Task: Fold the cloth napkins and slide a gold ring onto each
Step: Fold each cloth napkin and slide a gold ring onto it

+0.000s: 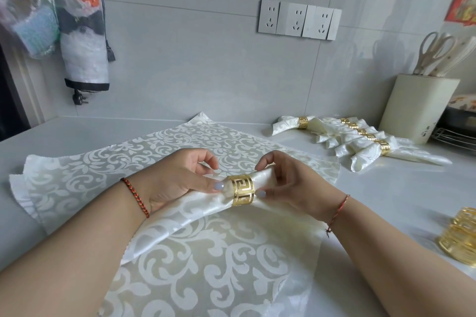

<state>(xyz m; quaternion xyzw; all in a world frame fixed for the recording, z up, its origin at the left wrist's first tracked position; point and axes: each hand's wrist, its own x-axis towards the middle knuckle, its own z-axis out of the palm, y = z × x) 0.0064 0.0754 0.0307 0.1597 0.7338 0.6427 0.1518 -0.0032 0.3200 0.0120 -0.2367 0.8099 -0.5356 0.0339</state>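
Lying left-right between both hands (177, 177) (288, 185), ringed napkin (262, 179).

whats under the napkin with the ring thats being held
More flat patterned napkins lie spread beneath the held napkin and its gold ring. How many are stacked, and the counter under them, is covered.

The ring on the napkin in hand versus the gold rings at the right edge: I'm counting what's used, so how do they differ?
The gold ring circles the rolled napkin, pinched between both hands; the spare rings sit bare on the counter, stacked together. It shows a key-pattern face; theirs is unclear. Both are shiny gold.
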